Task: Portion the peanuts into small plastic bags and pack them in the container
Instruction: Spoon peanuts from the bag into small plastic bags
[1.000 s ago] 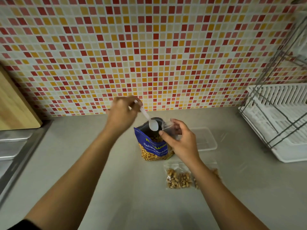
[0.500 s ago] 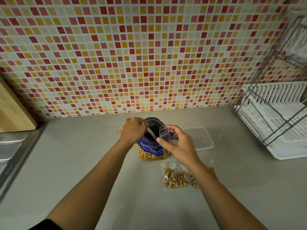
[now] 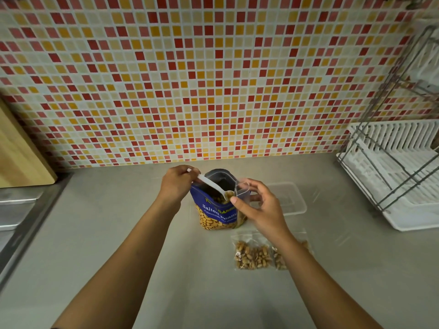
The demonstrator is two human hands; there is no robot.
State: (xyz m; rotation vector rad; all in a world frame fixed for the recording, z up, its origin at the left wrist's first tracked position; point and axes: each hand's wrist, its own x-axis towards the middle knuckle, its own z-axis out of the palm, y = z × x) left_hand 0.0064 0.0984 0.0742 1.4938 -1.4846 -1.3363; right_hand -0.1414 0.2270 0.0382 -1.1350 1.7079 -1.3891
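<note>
Peanut pouch (image 3: 217, 217) upright, mouth up, left fingers (image 3: 187, 172) pinching spoon (image 3: 210, 184) slanting down-right into it, right fingers (image 3: 237, 202) pinching small bag (image 3: 242, 190).

Bare forearms (image 3: 133, 252), left hand (image 3: 177, 185), right hand (image 3: 262, 210)

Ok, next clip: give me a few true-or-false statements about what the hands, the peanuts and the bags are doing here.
1. The left hand holds the white plastic spoon by its handle. True.
2. The right hand is empty. False: it pinches a small clear bag beside the mouth of the blue salted peanuts pouch.
3. The pouch stands upright with its top open. True.
4. A clear plastic container sits on the countertop beyond the right hand. True.
5. The two filled bags are packed in the container. False: they lie on the countertop, nearer the person than the pouch.
</note>
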